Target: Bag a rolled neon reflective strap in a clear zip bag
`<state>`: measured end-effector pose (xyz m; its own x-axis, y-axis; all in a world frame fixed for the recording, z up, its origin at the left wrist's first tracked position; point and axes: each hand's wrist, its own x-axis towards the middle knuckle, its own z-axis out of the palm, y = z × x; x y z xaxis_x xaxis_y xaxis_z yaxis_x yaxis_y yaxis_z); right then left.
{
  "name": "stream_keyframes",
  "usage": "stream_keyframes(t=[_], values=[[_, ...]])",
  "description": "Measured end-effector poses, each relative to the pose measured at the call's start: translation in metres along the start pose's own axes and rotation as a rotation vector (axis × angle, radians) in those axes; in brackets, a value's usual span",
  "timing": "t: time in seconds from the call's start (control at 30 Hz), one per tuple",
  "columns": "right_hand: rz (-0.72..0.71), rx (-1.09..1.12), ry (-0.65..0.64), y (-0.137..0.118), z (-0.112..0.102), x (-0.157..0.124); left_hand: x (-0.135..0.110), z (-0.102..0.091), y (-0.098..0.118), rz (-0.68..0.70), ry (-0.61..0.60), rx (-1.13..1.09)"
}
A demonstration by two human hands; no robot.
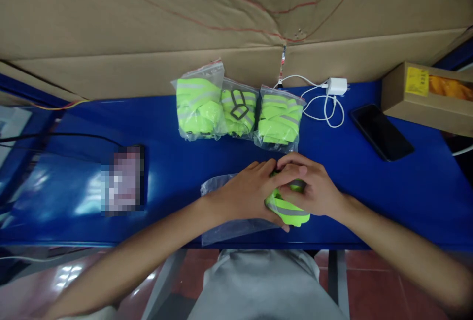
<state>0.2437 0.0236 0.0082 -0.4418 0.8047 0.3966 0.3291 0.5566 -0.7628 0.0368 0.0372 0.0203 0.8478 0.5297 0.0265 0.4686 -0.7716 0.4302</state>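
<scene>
A folded neon yellow-green reflective strap bundle (pixel 290 210) with grey stripes sits near the desk's front edge, between my hands. My left hand (pixel 251 189) presses around its left side, thumb at the lower edge. From the right, my right hand (pixel 309 184) grips the top of the bundle, its fingers curled and meeting those of the left. Part of the bundle is hidden under the fingers. Beneath my left hand and wrist lies a clear plastic bag (pixel 236 231), flat on the desk. Whether the bundle touches this bag is hidden.
Three clear zip bags of similar straps stand behind my hands: a left one (pixel 199 105), a middle one (pixel 239 113) and a right one (pixel 279 120). Further right are a white charger (pixel 337 86), a black phone (pixel 382 132) and a cardboard box (pixel 424 103). A blurred-out device (pixel 125 179) lies left.
</scene>
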Motion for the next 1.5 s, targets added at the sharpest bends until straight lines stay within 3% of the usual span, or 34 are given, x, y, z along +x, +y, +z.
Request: stream_keyframes(t=[0.13, 0.33, 0.5, 0.6, 0.67, 0.73, 0.8, 0.9, 0.97, 1.23, 1.4, 1.5], values=[[-0.073, -0.003, 0.132, 0.0, 0.006, -0.004, 0.003, -0.001, 0.005, -0.001, 0.017, -0.038], [0.045, -0.175, 0.135, -0.003, 0.013, -0.008, 0.0, 0.003, 0.017, -0.088, 0.038, -0.162], [0.188, 0.063, 0.149, 0.0, 0.011, -0.003, -0.002, 0.007, 0.024, -0.146, 0.117, -0.169], [0.118, 0.15, 0.133, -0.002, 0.003, -0.002, -0.004, 0.009, 0.027, -0.024, 0.233, 0.066], [0.053, 0.189, 0.134, -0.007, -0.004, -0.004, -0.007, 0.007, 0.028, 0.045, 0.372, 0.312], [0.083, 0.276, 0.119, -0.011, -0.011, -0.005, -0.008, 0.005, 0.029, 0.067, 0.511, 0.481], [0.175, 0.373, 0.028, -0.013, -0.017, -0.005, -0.008, 0.003, 0.027, 0.064, 0.578, 0.55], [0.219, 0.334, -0.141, -0.01, -0.024, -0.003, -0.003, 0.001, 0.02, 0.04, 0.568, 0.612], [0.195, 0.244, -0.165, -0.006, -0.024, 0.0, 0.0, 0.0, 0.014, 0.042, 0.547, 0.615], [0.237, 0.185, 0.027, 0.003, -0.002, -0.008, 0.002, -0.004, 0.018, -0.017, 0.481, 0.316], [0.045, 0.109, -0.034, 0.0, -0.007, -0.01, -0.013, -0.038, 0.019, -0.038, 0.307, -0.069], [-0.076, -0.012, -0.045, -0.007, -0.008, -0.011, -0.021, -0.052, 0.008, -0.056, 0.307, -0.069]])
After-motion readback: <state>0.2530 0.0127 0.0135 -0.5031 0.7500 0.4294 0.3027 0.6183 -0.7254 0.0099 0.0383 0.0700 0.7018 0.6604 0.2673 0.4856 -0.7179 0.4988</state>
